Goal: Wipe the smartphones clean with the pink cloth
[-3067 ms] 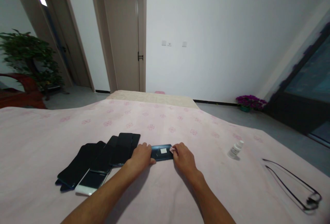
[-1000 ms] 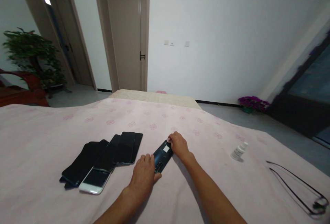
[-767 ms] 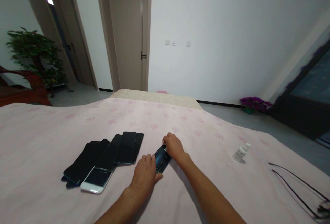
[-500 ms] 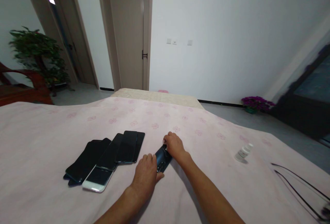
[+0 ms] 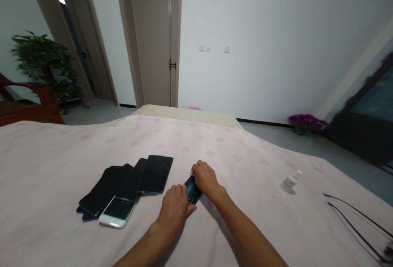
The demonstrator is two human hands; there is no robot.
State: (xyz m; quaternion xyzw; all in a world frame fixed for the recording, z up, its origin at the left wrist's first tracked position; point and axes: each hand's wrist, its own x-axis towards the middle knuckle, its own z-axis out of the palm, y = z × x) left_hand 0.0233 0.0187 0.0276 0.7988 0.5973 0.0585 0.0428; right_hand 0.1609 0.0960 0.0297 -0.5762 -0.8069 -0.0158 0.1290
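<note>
A dark blue smartphone [image 5: 190, 189] lies on the pink flowered cloth in front of me, its back with the camera area facing up. My left hand [image 5: 174, 204] grips its lower left side, with the thumb at the near end. Over the phone's far end, my right hand [image 5: 205, 177] presses with curled fingers. A small whitish bit shows at those fingertips, too little to name. To the left, several dark smartphones [image 5: 104, 191] lie overlapped. Among them, a white-edged smartphone [image 5: 118, 213] sits nearest to me.
A small white bottle [image 5: 290, 181] stands on the cloth to the right. Eyeglasses [image 5: 356, 222] with thin dark temples lie at the right edge. Beyond the cloth [image 5: 184, 136] are a door [image 5: 153, 46], a green plant [image 5: 46, 66], a wooden chair [image 5: 30, 99] and purple flowers [image 5: 307, 123].
My right hand has shifted slightly left across the phone's far end, covering more of it. My left hand keeps its grip, nearly still.
</note>
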